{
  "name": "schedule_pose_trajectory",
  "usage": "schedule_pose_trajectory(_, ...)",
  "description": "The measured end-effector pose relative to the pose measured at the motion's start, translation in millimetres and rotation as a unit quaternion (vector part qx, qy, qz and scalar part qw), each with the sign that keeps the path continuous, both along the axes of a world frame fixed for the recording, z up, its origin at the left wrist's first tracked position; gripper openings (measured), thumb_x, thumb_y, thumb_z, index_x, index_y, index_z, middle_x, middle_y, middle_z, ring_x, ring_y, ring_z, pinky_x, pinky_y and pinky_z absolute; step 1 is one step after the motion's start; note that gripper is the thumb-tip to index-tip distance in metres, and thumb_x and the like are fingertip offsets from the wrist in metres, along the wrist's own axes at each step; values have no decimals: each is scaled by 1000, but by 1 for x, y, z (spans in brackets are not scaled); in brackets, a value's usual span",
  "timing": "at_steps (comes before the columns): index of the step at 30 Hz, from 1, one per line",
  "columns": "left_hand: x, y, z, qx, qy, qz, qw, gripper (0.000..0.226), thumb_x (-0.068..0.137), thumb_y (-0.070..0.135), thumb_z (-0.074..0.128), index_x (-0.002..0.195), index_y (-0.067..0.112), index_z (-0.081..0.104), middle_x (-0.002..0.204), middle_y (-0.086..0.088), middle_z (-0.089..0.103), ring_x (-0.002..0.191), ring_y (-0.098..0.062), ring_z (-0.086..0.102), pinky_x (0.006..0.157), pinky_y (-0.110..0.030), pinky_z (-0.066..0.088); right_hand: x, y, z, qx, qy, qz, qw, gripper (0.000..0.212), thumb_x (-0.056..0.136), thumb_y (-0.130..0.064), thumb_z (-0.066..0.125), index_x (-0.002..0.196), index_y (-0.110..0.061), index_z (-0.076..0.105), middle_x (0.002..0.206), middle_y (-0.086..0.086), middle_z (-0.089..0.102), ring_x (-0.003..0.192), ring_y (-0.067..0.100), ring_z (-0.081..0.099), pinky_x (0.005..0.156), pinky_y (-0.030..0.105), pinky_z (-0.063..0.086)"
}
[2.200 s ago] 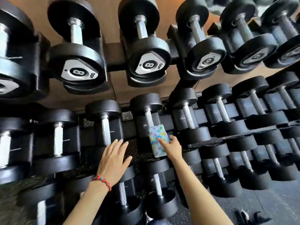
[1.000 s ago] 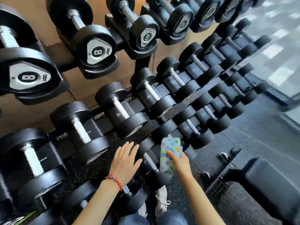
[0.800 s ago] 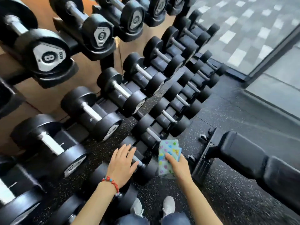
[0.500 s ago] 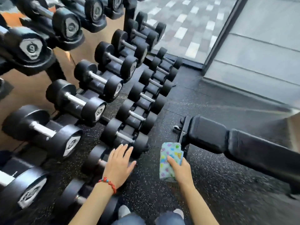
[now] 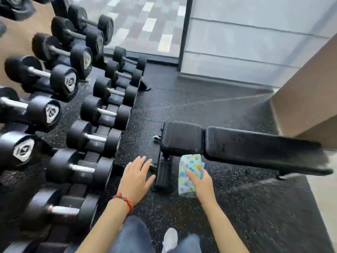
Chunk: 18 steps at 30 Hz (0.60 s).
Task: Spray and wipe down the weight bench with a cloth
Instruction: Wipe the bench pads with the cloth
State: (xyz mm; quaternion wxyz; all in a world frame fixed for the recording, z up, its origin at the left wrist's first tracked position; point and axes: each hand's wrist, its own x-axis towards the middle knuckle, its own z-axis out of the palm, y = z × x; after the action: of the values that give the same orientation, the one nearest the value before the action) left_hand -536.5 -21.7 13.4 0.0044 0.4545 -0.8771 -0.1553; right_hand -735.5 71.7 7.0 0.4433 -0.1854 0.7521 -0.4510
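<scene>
The view has swung away from the dumbbells [image 5: 94,110] and the bench [image 5: 237,143] now lies just ahead. The right hand [image 5: 201,181] keeps its grip on the folded cloth [image 5: 189,168] near the seat; the left hand [image 5: 136,177] stays spread, empty. No spray bottle shows, so wiping looks next.

Bare forearms, no sleeves in sight. Around the wrist of the left hand [image 5: 137,177], a thin bracelet [image 5: 124,199] of red beads with one blue bead among them. Nothing worn on the right hand [image 5: 201,183] or its wrist. At 6 o'clock, blue trousers [image 5: 133,234], probably denim, though blurred. Beside them, toward 5 o'clock, the toe of one pale shoe [image 5: 170,239], white or light grey.
</scene>
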Motion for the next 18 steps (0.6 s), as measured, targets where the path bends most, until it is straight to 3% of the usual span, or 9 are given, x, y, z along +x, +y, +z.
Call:
schedule_pose_trajectory(3,-19,-16,0,5,-14,-17,1000,55,81,43,38,112,5,64,112,-16,65,103,-33,63,80,-51,52,-20,-15,-5,-20,-25,-20,999,34,84,-19,65,115,-14,52,113,8,62,93,19,64,78,36,54)
schedule_pose_trajectory(5,-28,-33,-6,10,-17,-30,999,55,82,43,39,113,5,64,113,-17,65,104,-34,62,81,-52,51,-27,-29,-10,-18,-51,-37,998,68,84,-19,65,140,-20,27,126,0,48,104,21,60,85,38,53)
schedule_pose_trajectory(7,-36,-54,-15,20,-24,-43,999,56,82,44,39,113,4,64,113,-17,64,104,-35,62,82,-52,52,-33,-42,-18,-39,-57,-47,996,83,84,-19,65,144,-35,10,129,-7,39,107,21,59,90,45,51)
schedule_pose_trajectory(9,-46,-78,-23,27,-33,-59,997,57,82,44,38,113,4,64,113,-18,64,105,-35,62,83,-52,51,-41,-58,-27,-61,-53,-50,995,81,85,-17,64,140,-47,12,127,-12,40,103,17,61,88,45,52)
schedule_pose_trajectory(11,-56,-105,-34,29,-37,-75,996,56,82,44,38,113,4,64,113,-18,64,105,-35,62,83,-51,51,-46,-77,-37,-66,-50,-53,995,72,87,-15,61,136,-49,20,124,-13,45,99,7,61,84,37,54)
schedule_pose_trajectory(15,-72,-166,-58,48,-52,-114,991,57,82,43,37,114,3,63,113,-18,64,105,-35,61,83,-51,52,-54,-121,-59,-21,-34,-90,995,51,90,-14,56,136,-26,38,121,-6,48,91,-3,55,72,15,52)
schedule_pose_trajectory(17,-81,-195,-73,50,-52,-134,988,57,82,44,38,114,4,63,114,-18,64,106,-35,61,83,-52,52,-58,-143,-75,-1,-26,-124,992,44,89,-13,57,131,-18,45,121,-1,50,91,0,55,73,15,51)
schedule_pose_trajectory(18,-86,-209,-81,50,-51,-142,987,57,82,44,37,114,4,63,114,-17,64,107,-35,60,84,-52,51,-60,-153,-84,10,-15,-138,990,43,89,-13,58,130,-18,47,123,1,51,95,5,55,79,22,52)
